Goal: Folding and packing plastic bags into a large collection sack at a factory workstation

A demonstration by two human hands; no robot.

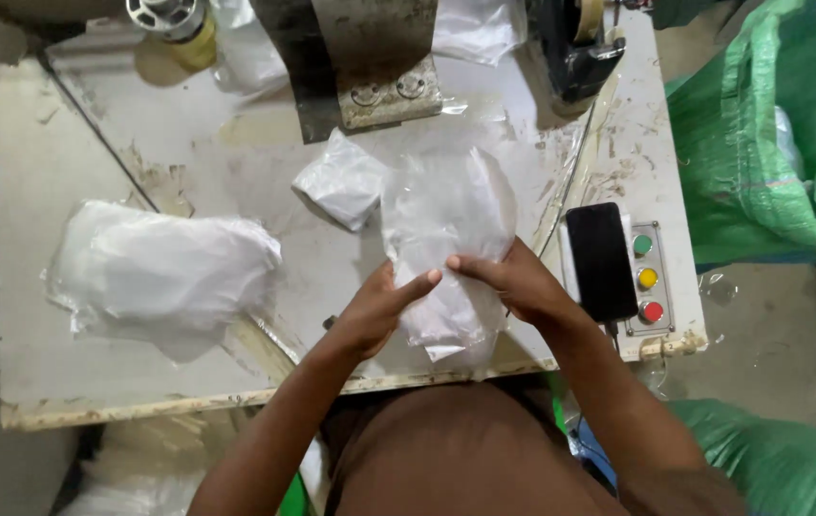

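Observation:
A clear plastic bag with white material inside is held upright over the worn white table. My left hand grips its lower left side, fingers pinching the film. On the bag's right side my right hand grips it, index finger pointing left until it nearly meets my left fingertips. A small folded white packet lies just behind the bag.
A pile of clear plastic bags lies at the table's left. A black phone rests beside a control box with green, yellow and red buttons at the right edge. A metal machine stands at the back. Green sacks flank the right.

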